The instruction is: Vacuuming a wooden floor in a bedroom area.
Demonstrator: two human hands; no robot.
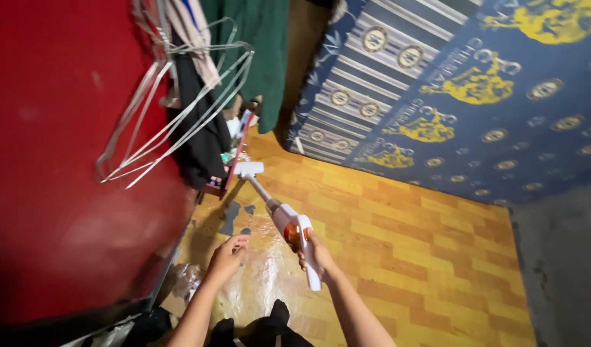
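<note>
Your right hand (316,256) is wrapped tight around the grip of a white-and-orange stick vacuum (294,232), its wand angled away from you so the flat white floor head (248,169) rests on the wood-pattern floor (398,238) at the far corner. That reach seems chosen to get the head up against the foot of the small reddish shelf (234,160), where clutter has gathered. Your left hand (226,257) hangs free beside the vacuum's body, fingers loosely spread and gripping nothing, near it but not touching. Just below that hand a crumpled clear plastic wrapper (186,279) lies at the base of the red wall (57,160). Wire hangers (173,109) dangle off that wall in a tangle, with a dark garment (199,128) and a green garment (257,51) hung close behind them. A blue patterned mattress (475,103) stands propped on edge to the right, leaving the floor open. Dark worn patches (231,217) mark the floor beside the wand.
</note>
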